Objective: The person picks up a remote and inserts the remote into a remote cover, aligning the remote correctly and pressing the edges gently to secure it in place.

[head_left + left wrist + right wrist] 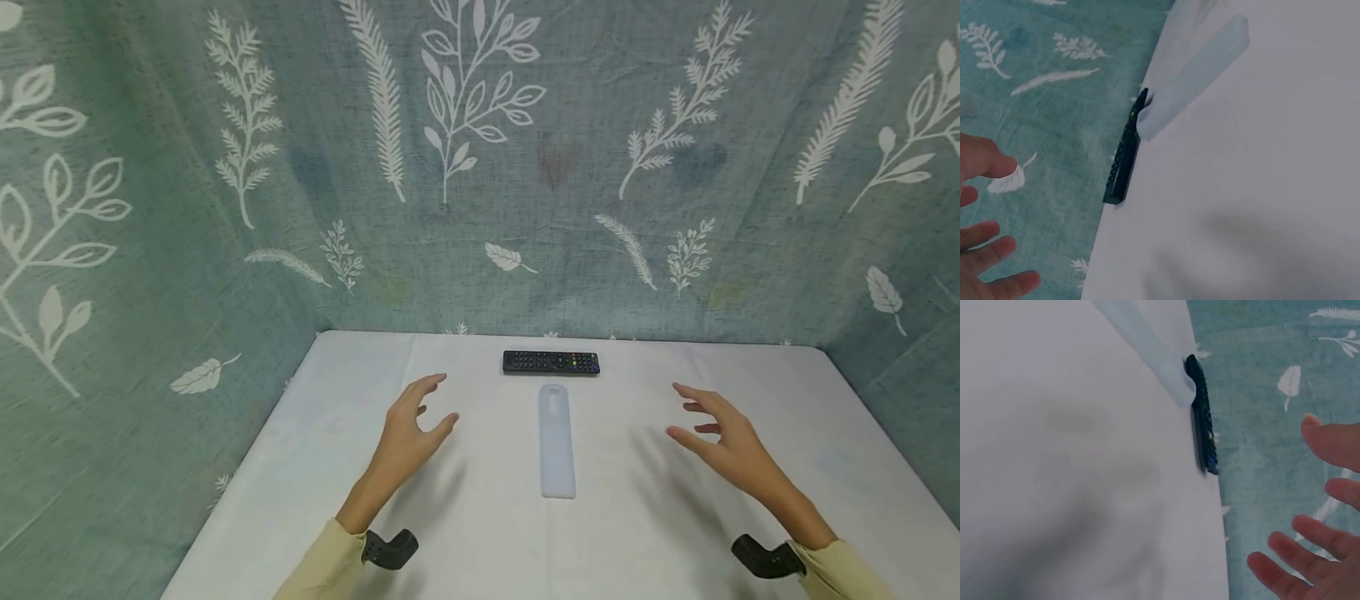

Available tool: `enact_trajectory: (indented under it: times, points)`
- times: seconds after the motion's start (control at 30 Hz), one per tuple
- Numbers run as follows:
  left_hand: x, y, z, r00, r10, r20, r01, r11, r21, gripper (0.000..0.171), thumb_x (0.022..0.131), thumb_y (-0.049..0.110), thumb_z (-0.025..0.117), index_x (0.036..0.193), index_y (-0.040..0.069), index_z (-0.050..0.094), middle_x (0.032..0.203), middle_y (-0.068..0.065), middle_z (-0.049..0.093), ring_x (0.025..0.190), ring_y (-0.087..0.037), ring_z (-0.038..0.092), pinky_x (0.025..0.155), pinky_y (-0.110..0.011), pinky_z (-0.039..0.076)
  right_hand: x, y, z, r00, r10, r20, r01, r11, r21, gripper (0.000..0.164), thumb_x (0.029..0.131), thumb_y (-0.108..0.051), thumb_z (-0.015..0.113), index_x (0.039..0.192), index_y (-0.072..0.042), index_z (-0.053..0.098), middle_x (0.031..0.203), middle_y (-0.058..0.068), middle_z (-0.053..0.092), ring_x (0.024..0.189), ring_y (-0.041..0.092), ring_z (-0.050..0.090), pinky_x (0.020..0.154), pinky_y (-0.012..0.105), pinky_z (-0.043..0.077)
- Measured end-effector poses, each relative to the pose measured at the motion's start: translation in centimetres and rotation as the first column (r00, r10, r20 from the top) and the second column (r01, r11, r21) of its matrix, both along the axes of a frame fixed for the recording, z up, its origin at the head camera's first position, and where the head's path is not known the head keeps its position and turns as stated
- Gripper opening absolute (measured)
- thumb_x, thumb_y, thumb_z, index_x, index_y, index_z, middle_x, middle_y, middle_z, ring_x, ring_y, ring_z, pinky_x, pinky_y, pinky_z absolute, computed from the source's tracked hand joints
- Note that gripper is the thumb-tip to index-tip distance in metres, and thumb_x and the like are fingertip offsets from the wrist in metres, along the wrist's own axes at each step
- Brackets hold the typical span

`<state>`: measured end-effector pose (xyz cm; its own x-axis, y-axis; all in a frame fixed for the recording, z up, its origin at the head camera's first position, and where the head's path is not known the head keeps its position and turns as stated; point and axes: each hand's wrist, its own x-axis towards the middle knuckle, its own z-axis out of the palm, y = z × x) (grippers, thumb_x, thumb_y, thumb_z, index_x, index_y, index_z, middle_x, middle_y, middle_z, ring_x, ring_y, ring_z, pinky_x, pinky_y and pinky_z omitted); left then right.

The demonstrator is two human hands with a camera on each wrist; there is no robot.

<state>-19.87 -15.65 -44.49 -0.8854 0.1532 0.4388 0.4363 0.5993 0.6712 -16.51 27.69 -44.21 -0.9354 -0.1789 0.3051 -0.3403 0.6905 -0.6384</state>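
A black remote control lies crosswise near the table's back edge, its buttons facing up. Just in front of it, lengthwise, is a long translucent whitish remote cover, apart from the remote. My left hand hovers over the table to the left of both, fingers loosely bent and holding nothing. To their right my right hand is held in the air the same way, thumb and fingers spread apart. Both wrist views show the remote and the cover away from the fingers.
The table has a white cover. Grey-green cloth with white leaf prints hangs behind it and along both sides. A black wrist strap mount sits on the left forearm, another mount on the right.
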Motion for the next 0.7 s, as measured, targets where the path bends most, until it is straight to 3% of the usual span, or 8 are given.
enact_trajectory:
  times: [0.27,0.5,0.6,0.7]
  points:
    - [-2.6,1.6,0.0,0.999,-0.030,0.020,0.030,1.000,0.008,0.053,0.083,0.013,0.073,0.132,0.013,0.053,0.127,-0.008,0.055,0.116,-0.025,0.053,0.086,-0.047,0.052,-2.0,-1.3,0.2,1.000,0.027,-0.011,-0.028,0.994,-0.109,0.059,0.085,-0.012,0.071,0.138,-0.003,0.045,0.133,0.020,0.049,0.109,0.038,0.056,0.077,0.042,0.055]
    - [-4.7,2.8,-0.7,0.999,-0.052,0.017,0.050,0.993,0.105,0.050,0.082,0.010,0.074,0.128,0.011,0.055,0.125,-0.008,0.057,0.113,-0.028,0.056,0.083,-0.048,0.053,-4.4,-2.0,-0.4,0.998,0.016,0.057,-0.006,0.987,-0.164,0.058,0.086,-0.024,0.071,0.136,-0.007,0.048,0.133,0.016,0.051,0.111,0.035,0.057,0.077,0.023,0.053]
    - [-5.4,3.2,-1.2,0.998,-0.066,0.013,0.063,0.987,0.145,0.049,0.081,0.007,0.074,0.127,0.008,0.056,0.125,-0.012,0.057,0.112,-0.030,0.056,0.083,-0.051,0.052,-5.4,-2.4,-0.8,0.998,0.015,0.060,-0.003,0.981,-0.192,0.055,0.086,-0.022,0.072,0.134,-0.007,0.050,0.130,0.017,0.053,0.110,0.035,0.058,0.078,0.026,0.054]
    - [-6.2,3.7,-1.7,0.997,-0.067,0.035,0.060,0.983,0.173,0.048,0.082,0.006,0.073,0.126,0.008,0.056,0.125,-0.012,0.057,0.112,-0.030,0.056,0.083,-0.051,0.052,-6.4,-2.8,-1.3,0.997,0.009,0.075,0.007,0.977,-0.212,0.053,0.086,-0.019,0.071,0.133,-0.005,0.051,0.128,0.019,0.054,0.109,0.037,0.058,0.080,0.039,0.054]
